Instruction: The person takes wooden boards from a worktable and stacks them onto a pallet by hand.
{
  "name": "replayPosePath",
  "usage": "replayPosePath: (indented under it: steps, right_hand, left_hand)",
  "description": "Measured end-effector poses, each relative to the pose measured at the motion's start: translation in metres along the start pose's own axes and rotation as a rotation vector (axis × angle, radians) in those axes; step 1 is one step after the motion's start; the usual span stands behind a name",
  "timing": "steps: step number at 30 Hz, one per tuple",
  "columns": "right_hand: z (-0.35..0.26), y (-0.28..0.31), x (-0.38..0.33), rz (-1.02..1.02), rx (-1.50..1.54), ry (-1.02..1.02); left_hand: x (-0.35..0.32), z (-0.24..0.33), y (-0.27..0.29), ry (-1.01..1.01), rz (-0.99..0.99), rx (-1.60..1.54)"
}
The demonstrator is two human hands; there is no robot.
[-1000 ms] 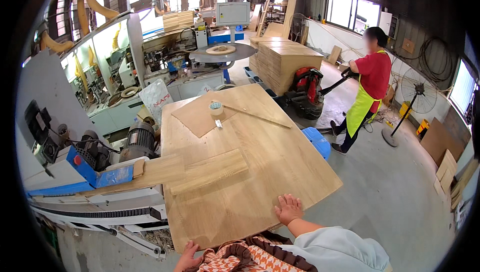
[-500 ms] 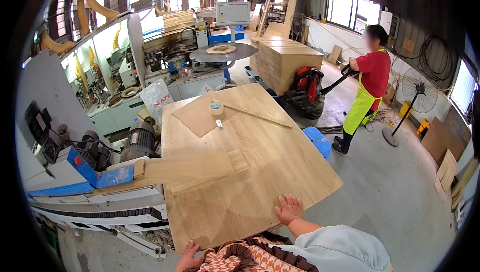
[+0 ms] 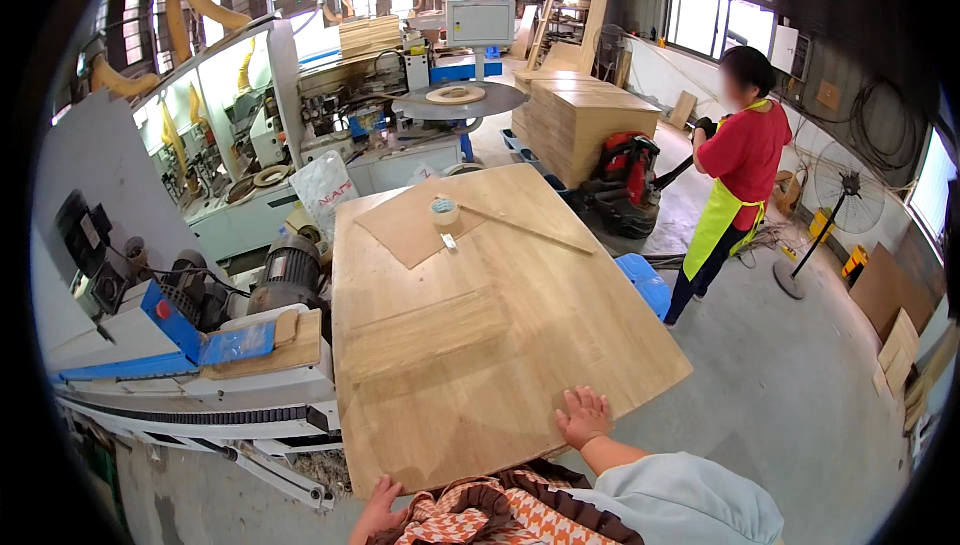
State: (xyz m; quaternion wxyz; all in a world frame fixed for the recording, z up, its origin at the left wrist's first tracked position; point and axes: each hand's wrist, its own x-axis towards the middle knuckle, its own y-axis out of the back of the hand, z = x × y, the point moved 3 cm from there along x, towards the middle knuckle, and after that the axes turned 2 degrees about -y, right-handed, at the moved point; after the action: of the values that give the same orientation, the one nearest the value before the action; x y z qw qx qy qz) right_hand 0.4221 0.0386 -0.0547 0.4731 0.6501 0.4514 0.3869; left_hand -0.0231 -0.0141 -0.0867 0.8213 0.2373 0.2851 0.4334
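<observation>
We see the pale, rectangular wood-grain plank [image 3: 425,335] flat near the left edge of the broad, pale wood-grain tabletop [image 3: 590,335], perhaps laid there to face the blue-and-white metal machine [image 3: 265,397] just beside. Our right hand [image 3: 582,418] presses palm-down on the near edge, fingers spread, gripping nothing, probably for support. Our left hand [image 3: 379,507] touches the near left corner; we cannot tell how far it closes.
</observation>
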Motion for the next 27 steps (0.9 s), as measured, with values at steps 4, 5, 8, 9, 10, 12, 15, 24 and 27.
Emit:
replayPosePath:
  steps: [4, 5, 8, 9, 10, 12, 15, 24, 27]
  right_hand:
    - [0.0, -0.002, 0.0, -0.007, -0.008, 0.008]
    - [0.002, -0.004, 0.0, 0.036, -0.011, 0.021]
    - [0.002, -0.005, 0.0, 0.079, -0.009, 0.041]
    - [0.001, -0.004, 0.0, 0.082, -0.004, 0.041]
    - [0.001, -0.004, 0.0, 0.08, -0.002, 0.046]
    - [0.002, -0.004, 0.0, 0.071, -0.006, 0.037]
    - [0.004, -0.006, 0.001, 0.054, -0.001, 0.02]
    - [0.002, -0.003, 0.0, 0.051, 0.001, 0.021]
    - [0.0, -0.002, 0.0, 0.054, 0.001, 0.027]
  left_hand:
    - [0.0, -0.011, -0.006, 0.028, 0.012, 0.017]
    - [0.001, -0.01, -0.007, 0.009, 0.064, 0.032]
    - [0.001, -0.011, -0.007, -0.02, 0.126, 0.056]
    - [0.0, -0.011, -0.007, -0.034, 0.132, 0.066]
    - [-0.001, -0.01, -0.007, -0.029, 0.135, 0.066]
    - [-0.001, -0.007, -0.007, -0.039, 0.147, 0.062]
    - [-0.001, 0.003, -0.003, 0.003, 0.126, 0.029]
    - [-0.001, 0.004, -0.002, 0.041, 0.101, 0.023]
    - [-0.002, 0.004, -0.002, 0.033, 0.105, 0.022]
